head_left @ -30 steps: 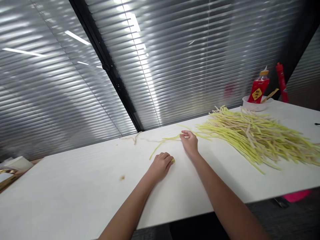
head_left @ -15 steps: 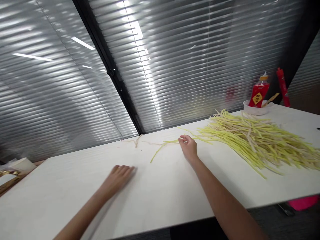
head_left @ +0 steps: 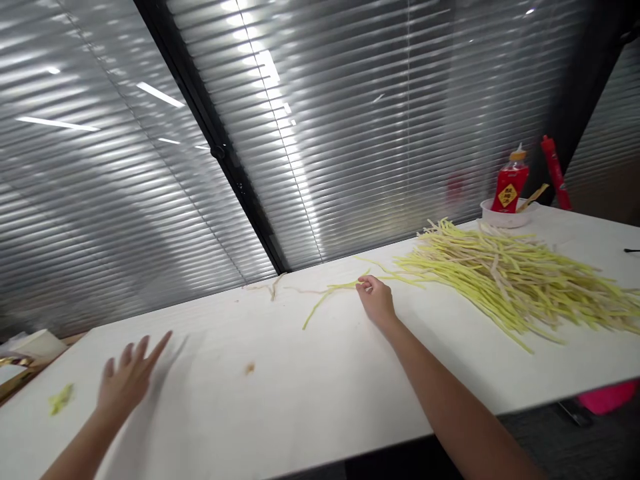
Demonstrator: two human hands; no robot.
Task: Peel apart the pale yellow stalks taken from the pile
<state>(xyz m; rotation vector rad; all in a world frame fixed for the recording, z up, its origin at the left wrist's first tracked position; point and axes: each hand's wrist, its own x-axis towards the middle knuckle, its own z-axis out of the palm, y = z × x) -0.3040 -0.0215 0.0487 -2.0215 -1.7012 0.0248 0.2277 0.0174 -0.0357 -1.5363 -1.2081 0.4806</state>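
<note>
My left hand is over the left part of the white table, fingers spread, holding nothing. To its left is a small blurred yellow-green piece. My right hand is near the table's middle, thumb and fingers closed together at the loose yellow-green strand. Whether it grips that strand or something smaller is hidden. Right of this hand lies a big heap of thin, fuzzy-looking yellow-green and pale pinkish strands. A small blurred brown bit shows between my hands.
A red bottle stands in a white bowl at the back right, beside a red tube-like object. Pale loose strands lie along the back edge. Glass with blinds rises behind. A white box is at far left.
My left hand has swung left and its fingers have spread. The yellow-green piece and the brown bit now show on the left side. My right hand has barely moved.
</note>
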